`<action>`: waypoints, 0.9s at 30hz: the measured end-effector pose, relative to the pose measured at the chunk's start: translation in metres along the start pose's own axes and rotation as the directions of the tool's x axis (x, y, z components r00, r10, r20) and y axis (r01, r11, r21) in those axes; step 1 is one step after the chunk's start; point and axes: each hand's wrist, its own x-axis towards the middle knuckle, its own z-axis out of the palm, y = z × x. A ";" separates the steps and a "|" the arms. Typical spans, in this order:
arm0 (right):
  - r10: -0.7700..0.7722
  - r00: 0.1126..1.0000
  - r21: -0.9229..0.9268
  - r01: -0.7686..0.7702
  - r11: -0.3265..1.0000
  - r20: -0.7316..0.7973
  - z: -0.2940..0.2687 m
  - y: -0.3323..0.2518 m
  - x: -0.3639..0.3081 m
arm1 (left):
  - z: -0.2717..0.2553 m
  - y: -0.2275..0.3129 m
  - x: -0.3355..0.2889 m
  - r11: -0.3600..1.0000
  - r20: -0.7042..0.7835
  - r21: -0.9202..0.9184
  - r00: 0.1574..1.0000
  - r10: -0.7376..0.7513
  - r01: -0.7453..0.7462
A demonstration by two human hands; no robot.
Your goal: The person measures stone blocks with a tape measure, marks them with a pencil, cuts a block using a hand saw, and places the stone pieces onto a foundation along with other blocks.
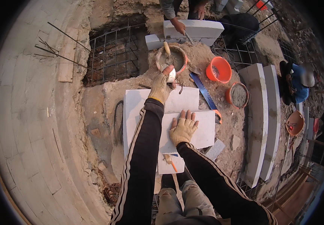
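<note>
My left hand (160,88), in a cream fingerless glove, reaches forward with its fingers closed round a small white cup-like container (171,76). This is held just at the near rim of a round tub (185,62) of wet grey mortar. A trowel with a pale wooden handle (167,48) leans in that tub. My right hand (184,131), gloved the same way, lies flat with fingers spread on a white block (206,129). Under and beyond it is another pale block (135,100). A paintbrush (169,159) with an orange handle rests on a lower block nearest my legs.
Right of the blocks lie a blue handsaw (204,91), an orange bucket (219,70) and a mortar bucket (237,95). Long upright blocks (257,123) stand further right. A rebar pit (113,56) opens at far left. A co-worker's hand (178,26) works at a far block (203,29).
</note>
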 end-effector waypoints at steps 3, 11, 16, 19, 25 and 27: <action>-0.003 1.000 0.004 0.003 1.000 -0.003 -0.001 -0.002 -0.001 | 0.010 0.000 0.016 0.995 -0.065 -0.076 0.996 0.060 -0.065; -0.012 0.999 -0.020 0.011 1.000 -0.038 0.003 0.000 0.000 | 0.006 0.009 0.055 0.987 -0.067 -0.161 0.998 -0.010 -0.001; -0.012 0.999 -0.022 0.012 1.000 -0.042 0.004 -0.004 0.000 | -0.017 0.010 0.084 0.996 0.015 0.051 0.998 0.068 -0.069; -0.008 1.000 -0.023 0.007 1.000 -0.020 0.002 -0.004 0.000 | -0.029 0.012 0.088 0.989 -0.061 0.126 0.995 0.080 -0.072; -0.008 1.000 -0.028 0.008 1.000 -0.018 -0.002 -0.003 0.000 | -0.028 0.024 0.077 0.977 -0.169 0.184 0.976 0.140 -0.108; -0.010 0.999 -0.059 0.008 0.998 -0.030 -0.002 0.004 0.001 | -0.023 0.029 0.072 0.987 -0.174 0.141 0.980 0.100 -0.076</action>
